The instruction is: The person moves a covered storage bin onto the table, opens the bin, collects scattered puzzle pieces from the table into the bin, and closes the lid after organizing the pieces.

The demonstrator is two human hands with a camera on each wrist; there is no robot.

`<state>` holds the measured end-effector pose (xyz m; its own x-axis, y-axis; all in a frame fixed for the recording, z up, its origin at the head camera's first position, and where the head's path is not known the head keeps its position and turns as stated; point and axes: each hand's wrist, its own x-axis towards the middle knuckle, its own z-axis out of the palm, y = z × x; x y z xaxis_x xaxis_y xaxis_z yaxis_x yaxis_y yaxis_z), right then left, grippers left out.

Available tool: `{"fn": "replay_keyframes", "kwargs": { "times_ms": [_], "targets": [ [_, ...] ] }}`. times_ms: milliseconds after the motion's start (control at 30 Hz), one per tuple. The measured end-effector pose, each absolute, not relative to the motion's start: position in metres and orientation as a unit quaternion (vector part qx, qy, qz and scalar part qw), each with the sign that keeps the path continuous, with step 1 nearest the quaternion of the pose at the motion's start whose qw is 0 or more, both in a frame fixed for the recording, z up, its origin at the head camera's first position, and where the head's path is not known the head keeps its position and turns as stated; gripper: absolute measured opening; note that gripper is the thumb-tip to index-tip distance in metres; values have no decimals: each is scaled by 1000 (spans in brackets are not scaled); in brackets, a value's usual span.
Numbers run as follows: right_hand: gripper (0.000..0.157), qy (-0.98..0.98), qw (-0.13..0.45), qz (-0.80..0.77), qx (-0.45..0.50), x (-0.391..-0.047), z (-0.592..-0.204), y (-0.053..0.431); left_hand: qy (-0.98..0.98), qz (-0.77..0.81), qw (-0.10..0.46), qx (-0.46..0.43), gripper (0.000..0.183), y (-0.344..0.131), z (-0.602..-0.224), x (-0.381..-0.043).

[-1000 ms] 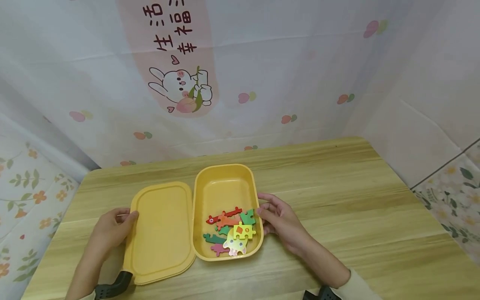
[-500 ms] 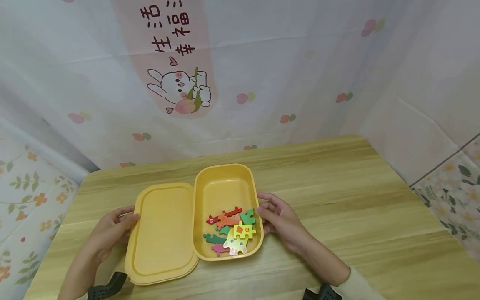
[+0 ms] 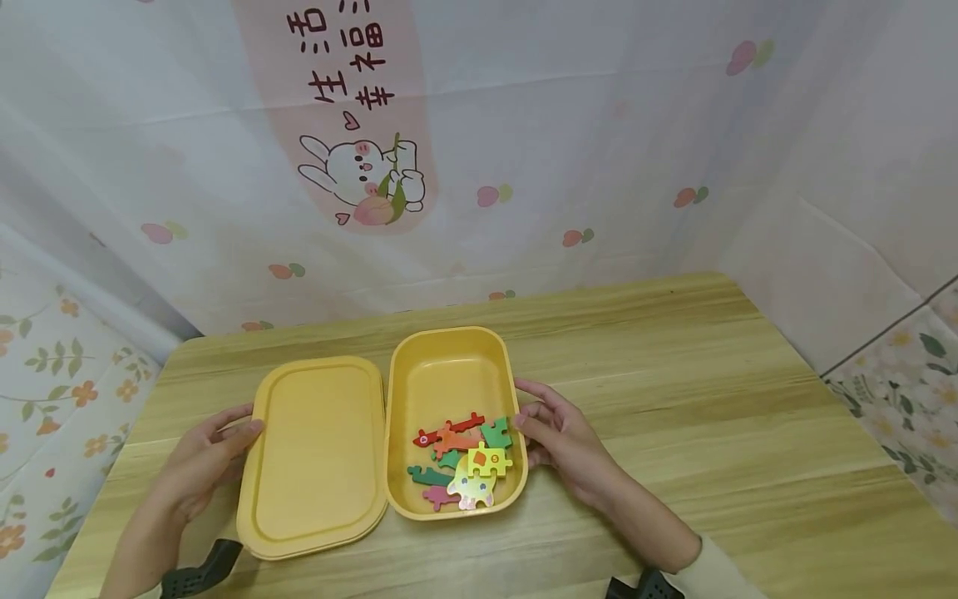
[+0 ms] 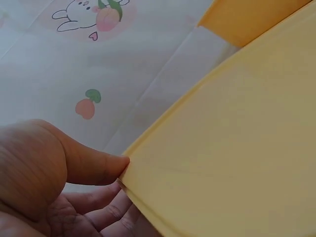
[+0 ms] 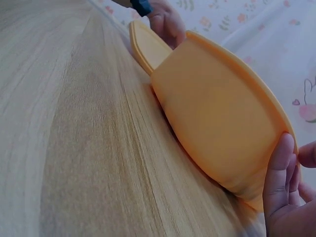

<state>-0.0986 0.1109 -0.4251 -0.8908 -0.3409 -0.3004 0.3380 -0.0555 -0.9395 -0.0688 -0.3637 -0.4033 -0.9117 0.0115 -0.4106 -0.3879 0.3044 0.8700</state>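
Observation:
A flat yellow lid [image 3: 318, 449] with a raised rim lies to the left of a yellow plastic box [image 3: 437, 378], their long edges side by side. My left hand [image 3: 209, 462] pinches the lid's left edge, thumb on top and fingers beneath, as the left wrist view shows. On the box's right side, my right hand [image 3: 561, 445] holds the wall with the thumb at the rim and fingers along the outside. Inside the box, toward its near end, several colourful puzzle pieces [image 3: 488, 460] overlap: red, orange, green, pink and yellow, one with a cartoon animal face [image 3: 471, 489].
Both things are over a wood-grain table [image 3: 659, 383], which extends to the right of the box. A white curtain [image 3: 584, 141] printed with fruit and a rabbit hangs behind the table. Floral cloth [image 3: 67, 416] borders the left side.
The lid shifted slightly right, then moved left and a little away from me, with my left hand still at its edge. My right hand and the box have stayed in place.

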Motion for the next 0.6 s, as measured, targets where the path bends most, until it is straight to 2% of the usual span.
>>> {"fn": "replay_keyframes", "kwargs": {
  "times_ms": [367,600],
  "targets": [
    [64,645,239,-726,-11,-100,-425,113,789,576,173,-124,74,-377,-402,-68],
    [63,644,241,-726,-13,-101,-426,113,751,631,167,-99,73,-384,-404,-66]
  ]
}}
